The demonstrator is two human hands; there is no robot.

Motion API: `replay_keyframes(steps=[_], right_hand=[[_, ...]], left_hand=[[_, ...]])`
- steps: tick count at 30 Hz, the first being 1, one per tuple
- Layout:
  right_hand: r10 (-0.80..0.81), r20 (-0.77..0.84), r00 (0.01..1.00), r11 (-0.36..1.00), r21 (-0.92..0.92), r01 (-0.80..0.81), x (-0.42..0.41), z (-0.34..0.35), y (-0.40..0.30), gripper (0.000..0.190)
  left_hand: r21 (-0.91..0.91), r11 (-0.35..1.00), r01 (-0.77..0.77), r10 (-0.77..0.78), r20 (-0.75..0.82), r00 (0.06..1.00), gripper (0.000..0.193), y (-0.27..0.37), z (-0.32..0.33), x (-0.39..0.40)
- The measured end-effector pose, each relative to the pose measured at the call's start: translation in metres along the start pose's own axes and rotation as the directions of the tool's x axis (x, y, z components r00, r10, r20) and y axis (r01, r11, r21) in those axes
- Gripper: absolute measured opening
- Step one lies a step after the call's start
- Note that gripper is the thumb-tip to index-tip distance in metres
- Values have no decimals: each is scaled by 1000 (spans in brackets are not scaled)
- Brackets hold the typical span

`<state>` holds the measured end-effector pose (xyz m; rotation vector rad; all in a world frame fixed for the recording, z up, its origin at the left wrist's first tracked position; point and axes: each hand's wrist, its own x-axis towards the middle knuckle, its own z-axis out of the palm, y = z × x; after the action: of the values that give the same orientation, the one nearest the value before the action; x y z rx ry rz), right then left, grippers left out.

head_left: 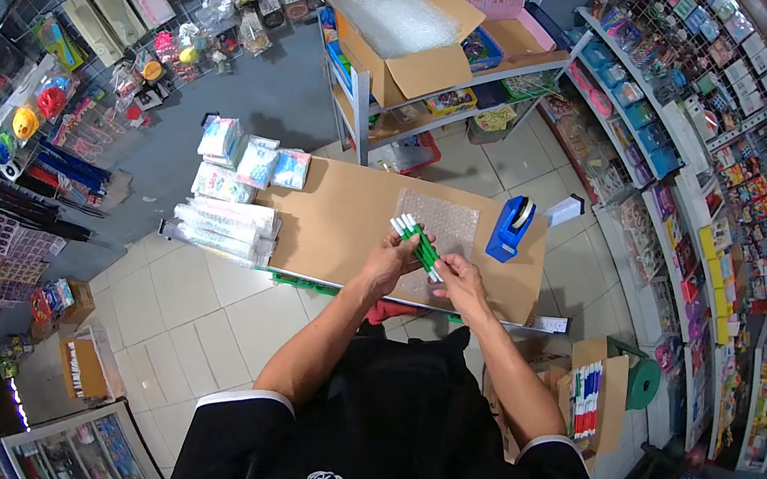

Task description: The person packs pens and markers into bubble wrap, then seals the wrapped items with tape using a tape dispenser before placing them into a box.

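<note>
A small bundle of green-and-white marker pens [420, 247] lies slanted across both of my hands, above the worktable. Around its upper left part close the fingers of my left hand [389, 259]. My right hand [461, 283] holds the lower right ends of the pens with thumb and fingers. Under the hands a sheet of bubble wrap [451, 219] lies flat on the brown cardboard table cover [333, 223]. Just right of the wrap stands a blue tape dispenser [509, 231] with a roll of tape in it.
Plastic-wrapped packs [258, 164] and bubble-wrapped bundles [225, 228] sit at the table's left end. Beyond it, an open carton of bubble wrap [401, 22] rests on a shelf rack [362, 114]. To my right is a carton with coloured markers [585, 399]. Stocked display shelves [628, 98] curve along the right.
</note>
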<state>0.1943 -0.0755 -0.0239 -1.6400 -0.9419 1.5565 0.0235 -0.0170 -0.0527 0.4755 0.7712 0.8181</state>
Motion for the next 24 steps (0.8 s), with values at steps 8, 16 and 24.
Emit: replay_keyframes(steps=[8, 16, 24], right_hand=[[-29, -8, 1000, 1000, -9, 29, -2, 1, 1, 24], [-40, -5, 999, 999, -18, 40, 0, 1, 5, 22], [-161, -113, 981, 984, -95, 150, -1, 6, 7, 19]], left_hand=[[3, 1000, -30, 30, -22, 999, 22, 2, 3, -4], [20, 999, -41, 41, -10, 999, 25, 4, 1, -4], [-4, 999, -33, 33, -3, 999, 28, 0, 0, -4]])
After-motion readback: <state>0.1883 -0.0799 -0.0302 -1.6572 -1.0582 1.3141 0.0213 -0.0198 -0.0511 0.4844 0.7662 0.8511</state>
